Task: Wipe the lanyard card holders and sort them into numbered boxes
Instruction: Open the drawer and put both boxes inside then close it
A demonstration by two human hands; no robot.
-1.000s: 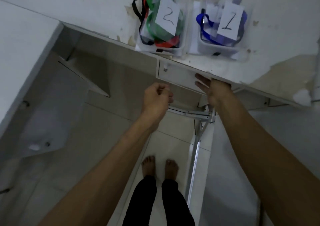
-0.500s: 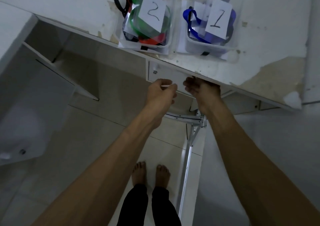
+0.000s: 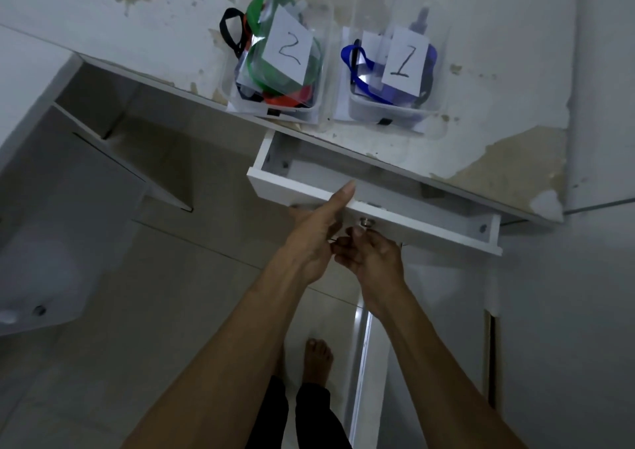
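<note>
Two clear boxes stand side by side on the worn white desk. Box 2 on the left holds card holders with green, red and black lanyards. Box 1 on the right holds card holders with blue lanyards. Below them a white drawer is pulled out. My left hand grips the drawer's front panel, index finger over its top edge. My right hand is curled just under the small metal knob, touching my left hand. Nothing shows inside the drawer.
The desk's front edge runs diagonally above the drawer. An open white cabinet door and a shelf panel stand at the left. A metal desk leg drops to the tiled floor beside my bare feet.
The drawer, shut before, has slid out toward me. Both hands have dropped from under the desk edge to the drawer front, and my left hand has opened from a fist onto the panel.
</note>
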